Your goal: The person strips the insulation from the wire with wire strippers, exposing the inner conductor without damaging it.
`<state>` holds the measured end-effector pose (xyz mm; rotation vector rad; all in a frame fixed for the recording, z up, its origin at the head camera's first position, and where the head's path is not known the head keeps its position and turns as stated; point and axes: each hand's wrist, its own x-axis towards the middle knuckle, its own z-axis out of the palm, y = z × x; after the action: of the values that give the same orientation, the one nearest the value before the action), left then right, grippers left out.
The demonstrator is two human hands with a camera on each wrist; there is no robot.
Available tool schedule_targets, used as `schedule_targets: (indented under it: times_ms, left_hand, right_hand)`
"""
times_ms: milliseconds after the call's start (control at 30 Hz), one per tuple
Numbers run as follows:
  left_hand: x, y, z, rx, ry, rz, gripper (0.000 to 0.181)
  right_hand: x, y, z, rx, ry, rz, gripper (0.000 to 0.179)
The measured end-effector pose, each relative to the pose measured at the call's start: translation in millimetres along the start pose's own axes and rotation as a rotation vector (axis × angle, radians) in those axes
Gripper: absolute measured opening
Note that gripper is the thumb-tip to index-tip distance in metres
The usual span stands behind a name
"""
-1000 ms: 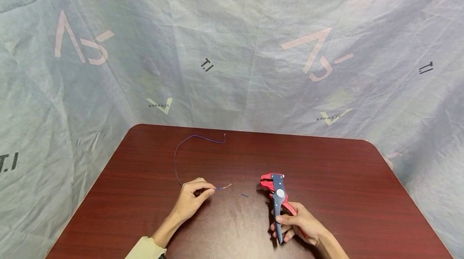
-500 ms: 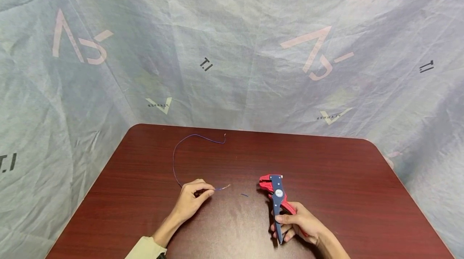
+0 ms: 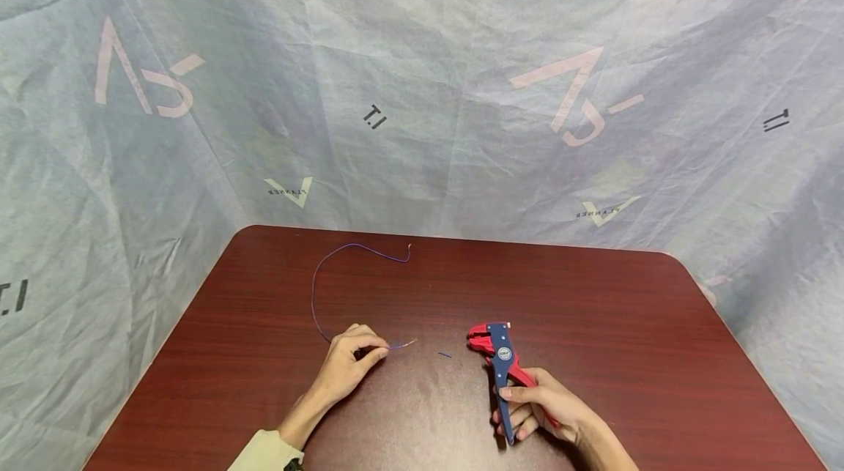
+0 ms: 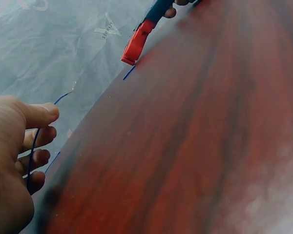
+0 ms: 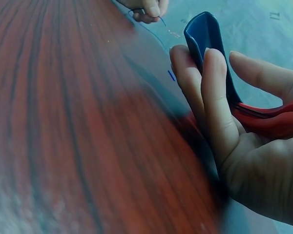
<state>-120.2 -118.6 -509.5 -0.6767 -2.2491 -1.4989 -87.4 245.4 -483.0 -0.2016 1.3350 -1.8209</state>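
My left hand (image 3: 349, 361) pinches a thin blue wire (image 3: 313, 284) between thumb and forefinger. A short length with bare copper strands (image 4: 73, 87) sticks out past the fingertips. From the hand the wire curves back over the table to another bare end near the far edge. My right hand (image 3: 543, 405) grips a wire stripper (image 3: 503, 357) by its blue and red handles, its red head pointing away and to the left. Between the hands a short blue piece of insulation (image 3: 445, 355) lies on the table. In the right wrist view the fingers (image 5: 215, 92) curl round the blue handle.
Both hands work over a dark red wood-grain table (image 3: 593, 310) with rounded far corners. A pale grey cloth curtain (image 3: 422, 90) with printed letters hangs behind it and along both sides.
The head of the wire stripper has shifted slightly left and toward me. The wire's held end has drawn back a little left, and its loop bulges slightly further left.
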Motion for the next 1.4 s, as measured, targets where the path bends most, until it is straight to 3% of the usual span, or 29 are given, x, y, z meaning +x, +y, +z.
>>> schedule_targets:
  times_ms: [267,533,767,1067,1400]
  left_hand:
    - [-1.7,-5.9,-0.8,0.052,-0.024,0.037,0.009]
    - [-5.7,-5.3,-1.0,0.236,-0.093,0.006,0.01]
    - [-7.0,-5.3,-0.5,0.303,-0.108,-0.017,0.013]
    - [-5.9,-4.6,-0.3,0.297,-0.111,-0.021,0.014]
    - [-4.7,-2.1,-0.7,0.316,-0.115,-0.02,0.015]
  right_hand:
    - [-1.7,-1.5,-0.9,-0.003,-0.012,0.018,0.012]
    - [-7.0,-4.1,-1.2,-0.051,0.083,0.032,0.041]
    - [-9.2,-7.5,0.3,-0.127,0.091,0.005,0.019]
    - [-11.8,-9.5,2.8,-0.183,0.099,-0.024,0.024]
    - [-12.5,-11.9,9.4,-0.391,0.333,-0.026,0.035]
